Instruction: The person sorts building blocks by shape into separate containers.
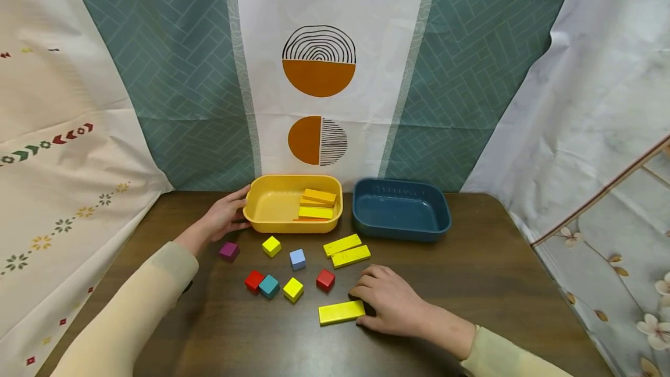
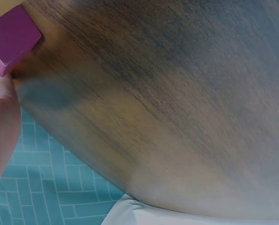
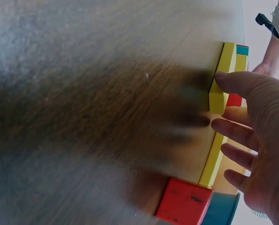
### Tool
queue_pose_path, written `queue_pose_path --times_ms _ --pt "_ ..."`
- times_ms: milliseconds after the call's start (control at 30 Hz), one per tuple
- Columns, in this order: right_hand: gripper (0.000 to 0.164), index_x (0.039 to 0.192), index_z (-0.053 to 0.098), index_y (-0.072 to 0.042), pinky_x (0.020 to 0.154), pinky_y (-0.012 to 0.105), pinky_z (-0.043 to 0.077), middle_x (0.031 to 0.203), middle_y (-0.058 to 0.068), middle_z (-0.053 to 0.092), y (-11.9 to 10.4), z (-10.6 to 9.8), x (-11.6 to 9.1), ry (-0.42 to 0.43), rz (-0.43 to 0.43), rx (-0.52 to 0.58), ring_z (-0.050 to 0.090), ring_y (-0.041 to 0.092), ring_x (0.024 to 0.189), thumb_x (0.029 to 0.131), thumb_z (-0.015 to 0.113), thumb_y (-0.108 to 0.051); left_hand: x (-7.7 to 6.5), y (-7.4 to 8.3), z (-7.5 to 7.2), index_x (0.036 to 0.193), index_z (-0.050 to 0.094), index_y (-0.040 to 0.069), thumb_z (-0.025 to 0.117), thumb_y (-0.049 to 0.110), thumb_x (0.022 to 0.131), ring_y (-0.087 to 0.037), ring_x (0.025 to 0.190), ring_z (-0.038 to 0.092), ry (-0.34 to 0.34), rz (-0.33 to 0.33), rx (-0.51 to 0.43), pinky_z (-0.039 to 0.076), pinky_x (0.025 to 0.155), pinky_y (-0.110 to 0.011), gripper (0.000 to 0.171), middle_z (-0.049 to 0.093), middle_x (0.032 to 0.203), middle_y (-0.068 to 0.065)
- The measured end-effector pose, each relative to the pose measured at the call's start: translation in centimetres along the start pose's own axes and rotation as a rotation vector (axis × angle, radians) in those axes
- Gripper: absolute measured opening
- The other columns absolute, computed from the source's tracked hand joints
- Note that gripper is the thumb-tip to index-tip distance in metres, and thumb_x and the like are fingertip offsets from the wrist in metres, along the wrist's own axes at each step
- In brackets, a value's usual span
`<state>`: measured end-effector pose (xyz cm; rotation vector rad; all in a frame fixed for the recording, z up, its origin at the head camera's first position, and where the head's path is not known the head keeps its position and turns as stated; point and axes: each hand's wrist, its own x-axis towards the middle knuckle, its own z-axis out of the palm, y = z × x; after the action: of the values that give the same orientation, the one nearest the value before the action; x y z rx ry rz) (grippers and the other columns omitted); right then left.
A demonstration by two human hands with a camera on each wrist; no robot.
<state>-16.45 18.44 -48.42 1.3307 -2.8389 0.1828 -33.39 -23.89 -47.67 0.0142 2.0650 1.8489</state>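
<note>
My left hand (image 1: 226, 214) lies against the left end of a yellow tray (image 1: 269, 227), its fingers touching the outer wall. Several yellow and orange blocks (image 1: 316, 213) lie inside. A purple cube (image 1: 228, 251) sits close by; the left wrist view shows this purple cube (image 2: 14, 37) beside a fingertip. With thumb and index finger, my right hand (image 1: 392, 305) pinches the right end of a flat yellow block (image 1: 340, 312) at table level. The right wrist view shows the thumb over the yellow block (image 3: 216, 102) and the index finger on its other side; the contact is partly hidden.
A blue tray (image 1: 403, 231) stands right of the yellow one. Two yellow blocks (image 1: 349, 256) lie before the trays. Yellow, teal, light blue and red cubes (image 1: 325, 280) are scattered mid-table. A red block (image 3: 182, 201) appears near the camera in the right wrist view.
</note>
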Motion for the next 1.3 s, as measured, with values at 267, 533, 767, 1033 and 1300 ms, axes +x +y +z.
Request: queue_pose_path --times_ms 267,533,767,1033,1300 --pt "0.041 0.117 0.075 -0.021 0.099 0.04 0.047 0.107 -0.01 0.065 -0.1 0.2 0.3 0.005 0.005 0.001 0.053 0.015 0.109 0.087 0.079 -0.049 -0.1 0.1 0.1 0.166 0.011 0.025 0.033 0.019 0.113 -0.044 0.137 0.044 0.01 -0.002 0.005 0.043 0.107 -0.057 0.058 0.016 0.169 -0.016" --pt "0.036 0.113 0.075 -0.023 0.1 0.04 0.046 0.1 -0.013 0.063 -0.3 0.5 0.6 0.001 -0.002 0.014 0.053 0.016 0.109 0.086 0.08 -0.046 0.0 0.1 0.3 0.166 0.013 0.026 0.034 0.019 0.113 -0.044 0.137 0.044 0.02 -0.013 -0.004 0.043 0.107 -0.057 0.057 0.017 0.169 -0.016" --pt "0.031 0.109 0.075 -0.024 0.096 0.039 0.047 0.097 -0.013 0.062 -0.4 0.6 0.8 -0.011 -0.011 0.004 0.052 0.014 0.106 0.087 0.08 -0.045 -0.2 0.3 0.4 0.166 0.012 0.026 0.033 0.019 0.113 -0.045 0.139 0.042 0.016 -0.014 -0.007 0.042 0.108 -0.058 0.057 0.015 0.169 -0.015" --pt "0.031 0.109 0.076 -0.024 0.095 0.037 0.047 0.096 -0.013 0.061 -0.5 0.3 0.9 -0.027 0.005 0.024 0.051 0.013 0.104 0.087 0.08 -0.045 -0.1 0.2 0.3 0.166 0.012 0.028 0.033 0.02 0.113 -0.044 0.139 0.043 0.016 -0.013 -0.001 0.042 0.107 -0.057 0.057 0.017 0.169 -0.015" --pt "0.031 0.11 0.076 -0.024 0.096 0.039 0.046 0.096 -0.013 0.061 -0.6 0.4 1.0 -0.031 0.014 0.032 0.051 0.013 0.103 0.088 0.079 -0.045 -0.1 0.0 0.1 0.166 0.011 0.028 0.034 0.021 0.113 -0.044 0.139 0.043 0.015 -0.005 0.004 0.043 0.107 -0.057 0.058 0.017 0.169 -0.016"
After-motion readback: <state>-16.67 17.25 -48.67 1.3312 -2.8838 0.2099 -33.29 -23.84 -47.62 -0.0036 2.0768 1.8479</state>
